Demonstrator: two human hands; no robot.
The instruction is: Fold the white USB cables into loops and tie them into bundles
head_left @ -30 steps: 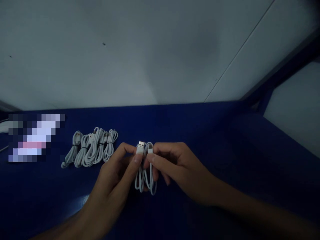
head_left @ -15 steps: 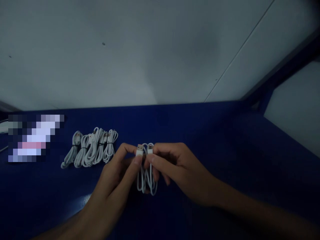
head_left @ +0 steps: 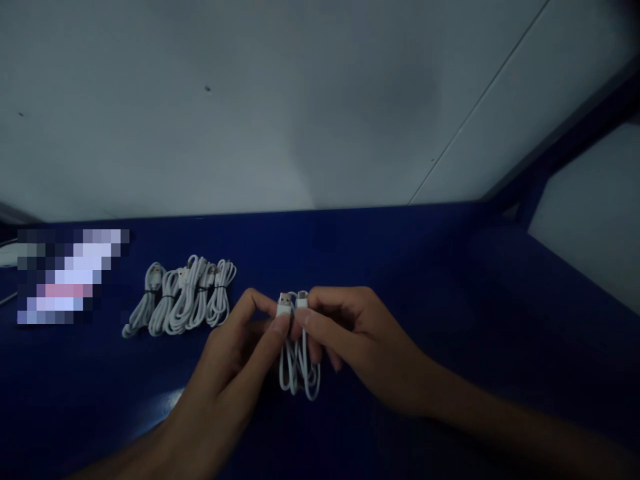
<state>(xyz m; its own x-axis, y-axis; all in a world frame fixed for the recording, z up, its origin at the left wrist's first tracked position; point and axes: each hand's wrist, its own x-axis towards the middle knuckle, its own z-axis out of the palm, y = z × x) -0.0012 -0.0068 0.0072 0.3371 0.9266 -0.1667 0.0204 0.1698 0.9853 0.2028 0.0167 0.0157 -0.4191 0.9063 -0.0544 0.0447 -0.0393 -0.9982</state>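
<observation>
A looped white cable [head_left: 311, 373] hangs between my two hands above the blue tabletop [head_left: 350, 247]. My left hand [head_left: 250, 347] pinches it by the USB plug [head_left: 284, 305], between thumb and index finger. Its smaller plug [head_left: 302, 300] is pinched by my right hand [head_left: 350, 327], with the other fingers curled behind the loops. Both plugs point away from me and stand close side by side. Part of the coil is hidden behind my fingers.
Several coiled white cables [head_left: 187, 300] with dark ties lie in a row left of my hands. Farther left is a pixelated bright object [head_left: 75, 273]. A grey wall panel [head_left: 250, 120] rises behind the table, and a blue frame bar [head_left: 535, 193] stands at right.
The USB plug in my left hand has shifted slightly right, closer to the other plug. The loops hang slightly lower and farther right.
</observation>
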